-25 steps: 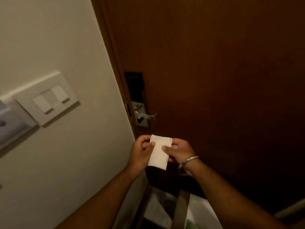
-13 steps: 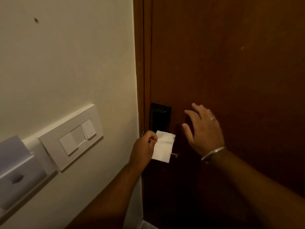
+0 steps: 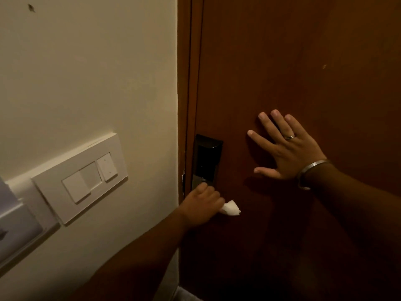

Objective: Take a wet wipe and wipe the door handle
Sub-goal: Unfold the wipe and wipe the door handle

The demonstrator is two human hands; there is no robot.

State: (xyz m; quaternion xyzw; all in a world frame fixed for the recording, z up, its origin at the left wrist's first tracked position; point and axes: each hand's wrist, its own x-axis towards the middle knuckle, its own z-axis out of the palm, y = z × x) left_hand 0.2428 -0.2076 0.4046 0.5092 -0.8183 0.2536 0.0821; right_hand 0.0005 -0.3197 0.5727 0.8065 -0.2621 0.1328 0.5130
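Note:
My left hand (image 3: 202, 205) is closed around the white wet wipe (image 3: 231, 208), and a crumpled corner of the wipe sticks out to the right of the fist. The fist sits just below the black lock plate (image 3: 207, 159) on the dark brown door (image 3: 293, 61), right where the metal handle is, so the handle itself is hidden under hand and wipe. My right hand (image 3: 286, 148) lies flat on the door to the right of the lock, fingers spread, holding nothing. It wears a ring and a metal bangle.
A cream wall (image 3: 86, 72) fills the left side, meeting the door frame (image 3: 184, 94). On it are a white switch panel (image 3: 81, 179) and a grey wall box (image 3: 13, 224) at the far left edge.
My right hand let go of the wipe and went flat onto the door. My left hand carried the wipe onto the handle and closed around it, crumpling the wipe.

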